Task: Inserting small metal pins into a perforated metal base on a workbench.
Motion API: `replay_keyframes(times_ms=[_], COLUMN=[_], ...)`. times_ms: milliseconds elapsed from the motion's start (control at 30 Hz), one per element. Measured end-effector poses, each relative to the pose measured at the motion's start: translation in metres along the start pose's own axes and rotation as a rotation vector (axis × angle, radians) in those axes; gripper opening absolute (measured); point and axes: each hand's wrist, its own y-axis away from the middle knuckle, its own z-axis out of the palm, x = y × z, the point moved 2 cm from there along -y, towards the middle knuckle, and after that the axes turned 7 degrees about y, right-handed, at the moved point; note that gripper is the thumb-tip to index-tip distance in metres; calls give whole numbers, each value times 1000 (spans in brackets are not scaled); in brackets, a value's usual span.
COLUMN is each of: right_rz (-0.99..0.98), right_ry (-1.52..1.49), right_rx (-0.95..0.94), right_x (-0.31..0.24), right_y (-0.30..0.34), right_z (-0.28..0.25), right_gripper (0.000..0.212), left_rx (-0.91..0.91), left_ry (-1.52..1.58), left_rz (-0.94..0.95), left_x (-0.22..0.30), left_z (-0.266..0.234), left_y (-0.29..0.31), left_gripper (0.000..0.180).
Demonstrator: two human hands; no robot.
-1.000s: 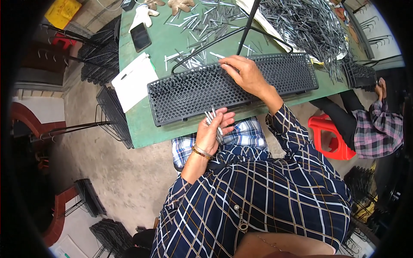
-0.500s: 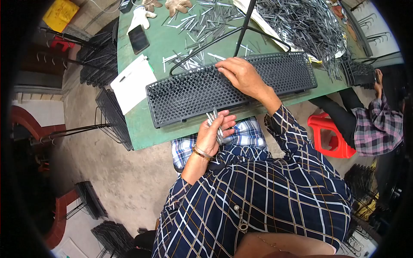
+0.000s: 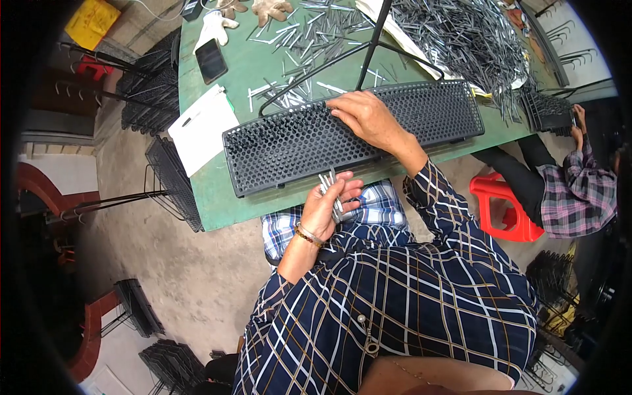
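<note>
A long black perforated rack, its surface covered in rows of small round holes, lies tilted across the near side of the table. Small dark pieces stand up in the holes toward its far left. My right hand reaches over the middle of this rack, thumb and fingers pinched close to the far rim; whatever they hold is hidden. Just below the near rim, my left hand is closed around a small bundle of thin metal rods, palm turned up, their ends poking out past the fingers.
A green table carries a big pile of metal rods, scattered rods, a black phone, white paper with a pen, and gloves. A black metal frame rises behind the rack. Another person works right, beside a red stool.
My right hand has shifted slightly left along the far rim of the rack. My left hand has barely moved and still holds the rods.
</note>
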Motion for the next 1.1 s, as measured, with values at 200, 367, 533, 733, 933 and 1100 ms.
replay_keyframes(times_ms=[200,367,533,733,933,1100], right_rz=[8,92,183,13,-28,23], right_ry=[7,-38,-105,-64,131,210], right_rx=[-37,34,167,137,5,-21], right_x=[-5,-2,-6,-14,-20,-14], right_y=[-5,-2,-1,-5,-1,1], right_z=[0,-3,-8,-4,11,19], right_gripper=[15,17,22,21,17,12], left_rx=[-9,-11,-19,-54,-61,-54], left_ry=[20,32,15,18,19,6], left_rz=[-2,-17,-34,-73,-77,-79], left_x=[-1,-1,-1,-3,-3,-4], left_z=[2,2,2,3,2,1], left_y=[0,-1,-1,0,0,1], left_gripper=[27,27,27,28,29,28])
